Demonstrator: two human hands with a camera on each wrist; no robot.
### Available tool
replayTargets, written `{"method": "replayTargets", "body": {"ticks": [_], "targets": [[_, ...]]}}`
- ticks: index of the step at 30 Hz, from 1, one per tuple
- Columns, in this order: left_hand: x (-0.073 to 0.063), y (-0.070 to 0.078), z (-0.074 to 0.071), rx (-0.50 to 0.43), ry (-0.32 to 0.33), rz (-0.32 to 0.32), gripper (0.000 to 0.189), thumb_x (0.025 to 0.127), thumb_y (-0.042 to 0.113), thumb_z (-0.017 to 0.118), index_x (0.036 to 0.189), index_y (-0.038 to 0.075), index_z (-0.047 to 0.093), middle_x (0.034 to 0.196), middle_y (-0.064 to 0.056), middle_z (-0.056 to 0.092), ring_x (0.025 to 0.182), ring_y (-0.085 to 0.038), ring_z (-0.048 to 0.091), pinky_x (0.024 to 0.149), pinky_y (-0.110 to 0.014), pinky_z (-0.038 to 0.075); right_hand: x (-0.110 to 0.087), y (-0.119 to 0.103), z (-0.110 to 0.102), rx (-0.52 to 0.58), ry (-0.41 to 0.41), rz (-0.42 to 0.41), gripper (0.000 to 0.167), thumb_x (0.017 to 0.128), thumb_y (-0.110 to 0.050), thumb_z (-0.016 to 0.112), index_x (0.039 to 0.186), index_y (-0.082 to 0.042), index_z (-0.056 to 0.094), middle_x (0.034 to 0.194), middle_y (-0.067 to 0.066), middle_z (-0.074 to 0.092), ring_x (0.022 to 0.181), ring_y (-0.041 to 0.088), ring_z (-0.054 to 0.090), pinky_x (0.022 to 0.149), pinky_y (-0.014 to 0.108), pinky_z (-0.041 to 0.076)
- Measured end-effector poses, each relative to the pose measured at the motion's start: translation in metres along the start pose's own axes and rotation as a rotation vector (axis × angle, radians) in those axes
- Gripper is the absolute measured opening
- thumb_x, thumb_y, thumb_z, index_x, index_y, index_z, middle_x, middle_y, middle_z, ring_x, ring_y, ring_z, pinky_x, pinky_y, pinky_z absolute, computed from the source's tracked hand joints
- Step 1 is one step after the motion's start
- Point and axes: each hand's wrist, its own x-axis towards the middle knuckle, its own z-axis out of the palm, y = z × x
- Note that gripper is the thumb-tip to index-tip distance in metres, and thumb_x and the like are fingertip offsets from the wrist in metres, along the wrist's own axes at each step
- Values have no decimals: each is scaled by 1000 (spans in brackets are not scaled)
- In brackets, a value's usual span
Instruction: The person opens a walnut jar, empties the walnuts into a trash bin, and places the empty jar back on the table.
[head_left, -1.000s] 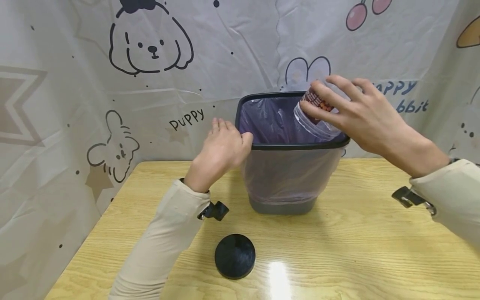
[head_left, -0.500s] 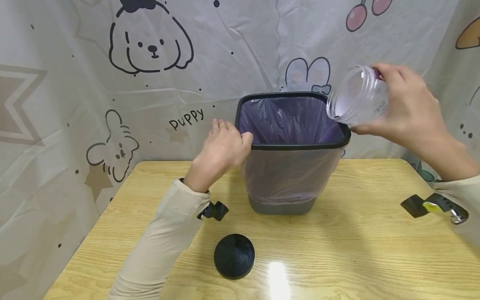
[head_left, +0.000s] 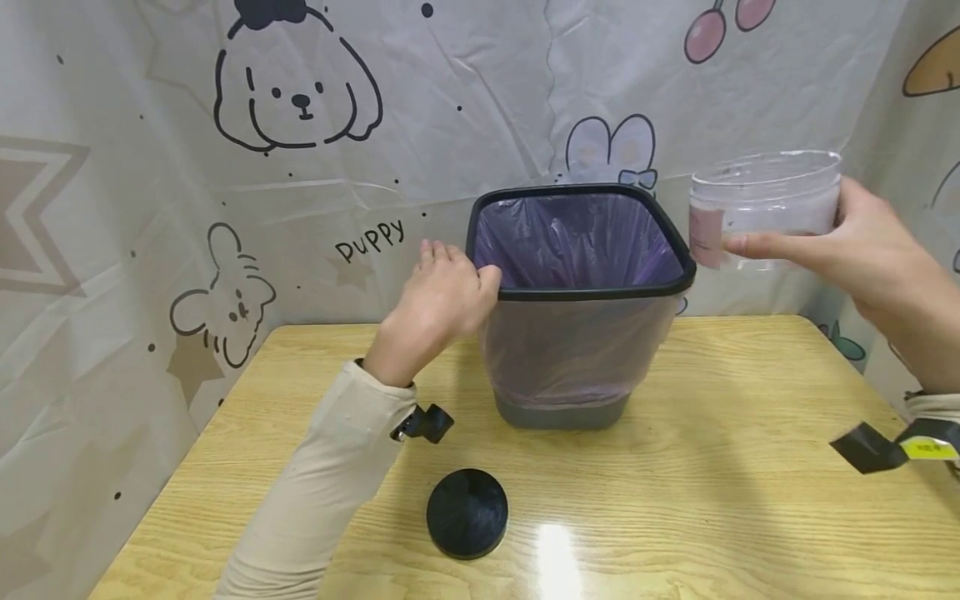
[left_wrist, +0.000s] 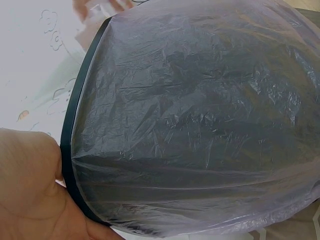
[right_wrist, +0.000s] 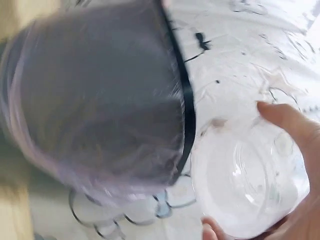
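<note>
My right hand holds a clear plastic jar with a pink label, to the right of the trash can's rim. The jar stands almost upright in the air, its mouth upward, thumb along the near side. In the right wrist view the see-through jar shows nothing inside. My left hand grips the left corner of the rim of a grey trash can, thumb over the edge. Up close, the left wrist view shows that hand against the dark rim. A purplish bag lines the can and hangs over its outside.
A round black lid lies on the wooden table near its front, left of the can. Behind the table hangs a pale cloth with cartoon drawings, close behind the can. Each wrist carries a black camera mount.
My right hand has moved the jar from tipped over the can's mouth to the right, out beyond the rim, turning it upright. My left hand stays at the rim.
</note>
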Motion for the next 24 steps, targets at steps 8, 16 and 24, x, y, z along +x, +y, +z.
{"method": "replayTargets", "body": {"ticks": [8,16,24], "targets": [[0,0,-1,4,3,3,68,98,32,22,145,-17,19,152,-34,14,144,-44,6,118,-45,12,-10,24,1,167,-141,-3,52,98,-28,55,143,-31,30,137,-6,37,117,22,36,106,64,25],[2,0,-2,17,-8,6,69,97,33,22,145,-17,20,152,-35,14,144,-44,5,118,-45,11,-33,31,4,180,-100,-7,67,97,-24,58,151,-30,20,142,-1,32,125,21,28,115,58,4],[2,-1,-2,28,-13,3,68,98,33,22,145,-17,20,152,-35,15,144,-43,6,118,-44,12,-53,41,18,179,-39,-52,74,95,-13,61,153,-31,20,145,-4,34,131,12,30,119,37,8]]}}
